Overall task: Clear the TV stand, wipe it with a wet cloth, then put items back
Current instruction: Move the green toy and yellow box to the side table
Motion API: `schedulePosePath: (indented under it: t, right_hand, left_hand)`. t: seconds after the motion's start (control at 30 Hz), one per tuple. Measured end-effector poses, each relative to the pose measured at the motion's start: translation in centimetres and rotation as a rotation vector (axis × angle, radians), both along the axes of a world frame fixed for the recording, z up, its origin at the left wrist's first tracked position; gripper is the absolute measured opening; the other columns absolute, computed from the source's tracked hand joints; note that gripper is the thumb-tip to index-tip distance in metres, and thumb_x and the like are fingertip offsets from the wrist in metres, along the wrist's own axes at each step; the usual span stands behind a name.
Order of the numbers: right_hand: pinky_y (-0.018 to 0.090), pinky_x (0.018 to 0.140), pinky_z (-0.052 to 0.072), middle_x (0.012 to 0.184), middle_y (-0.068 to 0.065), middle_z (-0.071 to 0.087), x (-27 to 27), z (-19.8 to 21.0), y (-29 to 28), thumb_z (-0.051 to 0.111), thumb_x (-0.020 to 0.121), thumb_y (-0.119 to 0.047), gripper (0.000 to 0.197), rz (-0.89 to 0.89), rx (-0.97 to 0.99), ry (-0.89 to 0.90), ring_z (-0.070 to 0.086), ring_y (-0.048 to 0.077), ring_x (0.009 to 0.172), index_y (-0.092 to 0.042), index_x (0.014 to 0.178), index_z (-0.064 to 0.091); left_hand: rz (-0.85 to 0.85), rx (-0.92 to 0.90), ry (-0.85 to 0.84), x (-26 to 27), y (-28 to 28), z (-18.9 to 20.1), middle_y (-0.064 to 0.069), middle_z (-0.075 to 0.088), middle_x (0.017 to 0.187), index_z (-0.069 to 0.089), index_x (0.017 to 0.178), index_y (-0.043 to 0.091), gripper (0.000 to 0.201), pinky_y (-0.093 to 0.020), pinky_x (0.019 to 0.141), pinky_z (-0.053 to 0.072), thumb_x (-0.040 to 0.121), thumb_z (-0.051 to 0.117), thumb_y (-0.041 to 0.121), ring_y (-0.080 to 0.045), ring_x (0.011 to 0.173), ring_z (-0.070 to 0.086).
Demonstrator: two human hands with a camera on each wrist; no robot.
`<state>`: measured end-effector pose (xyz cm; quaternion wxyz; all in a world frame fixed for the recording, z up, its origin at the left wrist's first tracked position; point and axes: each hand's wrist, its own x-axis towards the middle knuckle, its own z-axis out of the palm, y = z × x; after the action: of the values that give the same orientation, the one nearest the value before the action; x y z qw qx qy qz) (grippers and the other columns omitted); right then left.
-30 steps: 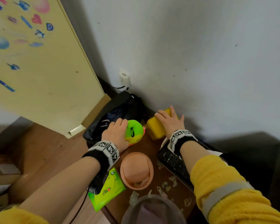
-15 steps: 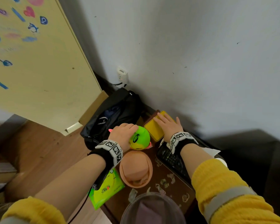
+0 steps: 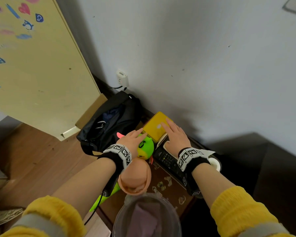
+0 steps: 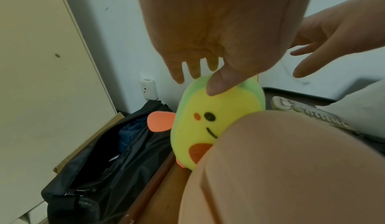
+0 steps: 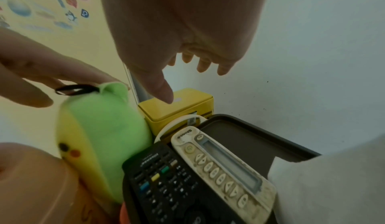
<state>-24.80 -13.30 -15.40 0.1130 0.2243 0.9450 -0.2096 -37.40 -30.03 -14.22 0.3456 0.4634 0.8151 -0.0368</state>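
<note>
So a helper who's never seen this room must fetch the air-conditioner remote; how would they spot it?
Start at the dark brown wooden stand against the white wall. Beside the yellow box lie two remotes, side by side. Take the grubby cream one with the long display window, not the black many-buttoned one.

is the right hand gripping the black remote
No, the right hand lies with straight fingers over the yellow box, while the black remote lies untouched below the wrist.
</note>
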Motion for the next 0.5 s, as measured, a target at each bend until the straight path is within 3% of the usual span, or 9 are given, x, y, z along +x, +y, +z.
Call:
schedulePosePath:
  t: [0.13, 0.23, 0.5]
  right_hand:
    - [0.038, 0.119, 0.016, 0.16, -0.003, 0.009, 2.2, 1.4, -0.9, 0.052, 0.085, -0.008, 0.075, 0.0, -0.011, 0.062, 0.015, 0.019, 0.145, -0.028, 0.149, 0.019]
    - [0.036, 0.119, 0.016, 0.159, -0.002, 0.013, 4.1, 3.1, -2.5, 0.052, 0.085, -0.008, 0.074, 0.012, -0.021, 0.08, 0.017, 0.02, 0.145, -0.025, 0.149, 0.021]
    - [0.03, 0.115, 0.02, 0.155, -0.002, 0.024, 10.7, 5.7, -11.1, 0.052, 0.083, -0.009, 0.063, 0.05, -0.153, 0.058, 0.025, 0.019, 0.141, -0.018, 0.144, 0.036]
  left_hand:
    - [0.13, 0.04, 0.01, 1.6, -0.7, 2.6, 0.008, -0.001, 0.16, 0.008, 0.152, 0.031, 0.083, -0.036, 0.113, 0.029, 0.085, 0.048, 0.001, -0.021, 0.147, 0.007]
    - [0.24, 0.092, 0.041, 3.0, -2.0, 4.2, 0.007, 0.008, 0.159, 0.015, 0.151, 0.029, 0.076, -0.038, 0.106, 0.035, 0.086, 0.044, 0.002, -0.023, 0.144, 0.017]
    - [0.344, 0.099, 0.092, 8.9, -7.6, 7.0, 0.004, 0.025, 0.153, 0.023, 0.148, 0.027, 0.064, -0.043, 0.098, 0.042, 0.089, 0.042, 0.011, -0.025, 0.135, 0.033]
